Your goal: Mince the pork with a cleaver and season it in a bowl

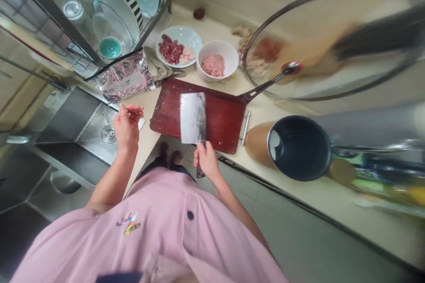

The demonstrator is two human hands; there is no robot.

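Note:
My right hand (207,159) is wrapped round the dark handle of a cleaver (192,117). The broad blade is over a reddish-brown cutting board (224,119); whether it touches the wood I cannot tell. My left hand (129,126) is raised between the board and the sink, fingers loosely bent, holding nothing I can see. Behind the board, a pale plate (195,40) bears diced dark red meat (170,49) and paler pieces (187,55). Beside it is a white bowl (202,68) with minced meat (213,65).
At left are a steel sink (83,117), a patterned pouch (126,79) and a dish rack (166,2) with bowls and glasses. A spoon (265,86) lies by the board's right end. A large glass lid (315,90) and a dark-lined pot (300,154) are at right.

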